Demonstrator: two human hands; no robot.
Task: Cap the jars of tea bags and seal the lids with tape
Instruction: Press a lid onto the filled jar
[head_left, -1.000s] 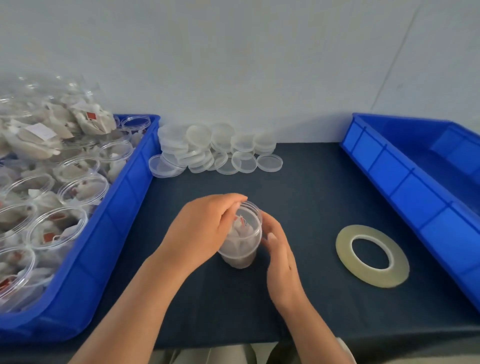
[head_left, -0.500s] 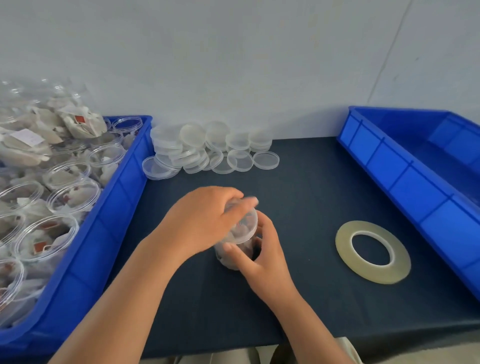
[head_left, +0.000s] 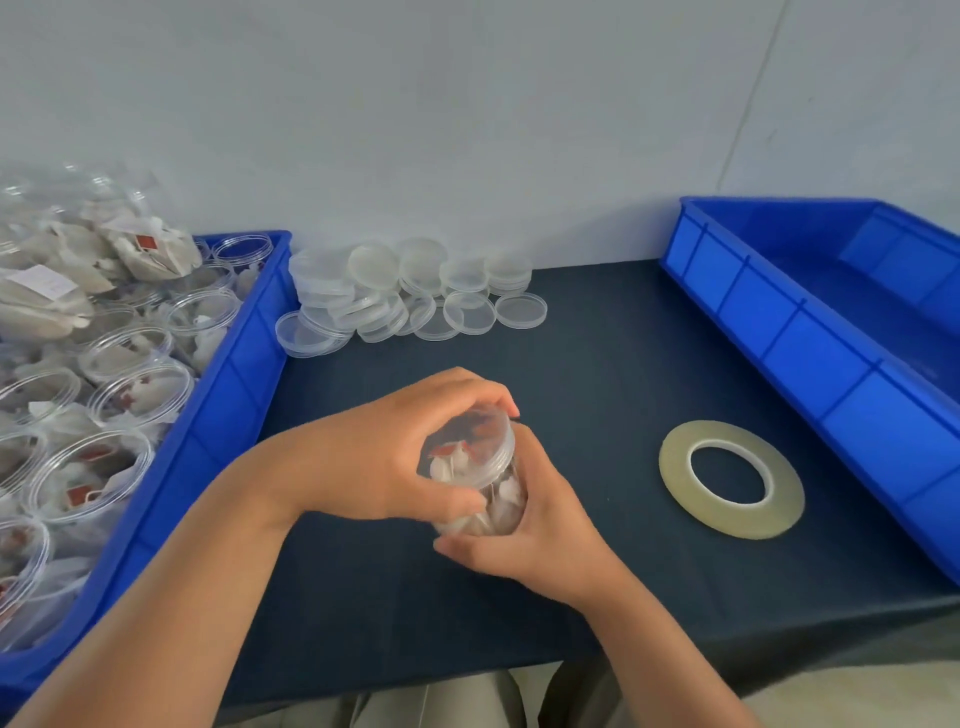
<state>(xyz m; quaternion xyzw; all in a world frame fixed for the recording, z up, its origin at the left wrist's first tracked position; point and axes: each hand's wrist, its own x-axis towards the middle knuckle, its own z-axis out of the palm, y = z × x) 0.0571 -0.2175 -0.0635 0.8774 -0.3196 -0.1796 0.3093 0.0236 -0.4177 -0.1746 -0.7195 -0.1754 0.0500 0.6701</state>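
Left hand (head_left: 384, 457): I curl it over the lid (head_left: 472, 441), fingertips on the far rim, thumb on the near side.
Right hand (head_left: 540, 540): I wrap it round the jar (head_left: 488, 506) from 4 o'clock, fingers curled under the body.
Jar: one, clear, capped, tea bags with red tags inside. It sits tilted between both hands at mid-table. I cannot tell whether its base touches the cloth.
Tape roll (head_left: 731, 479): one, flat on the dark table (head_left: 597, 374), at 3 o'clock of the jar, well apart from it.
Loose lids (head_left: 410, 291): one heap at 12 o'clock against the wall. They overlap too much for a firm count, roughly fifteen or more.
Blue bins: two. Left bin (head_left: 223, 415) at 9 o'clock, right bin (head_left: 779, 322) at 2 o'clock.
Open jars (head_left: 135, 395): about eight rims showing in the left bin, others hidden.
Clear bag (head_left: 78, 260): one, on top of those jars at 10 o'clock, full of tea bags.
Writing: a white label (head_left: 41, 280) on the bag is too blurred to read. The red tags are also unreadable.
Change: a second ago the jar stood upright and uncapped. Now the lid is on and the jar leans. Tape roll and lid heap have not moved.
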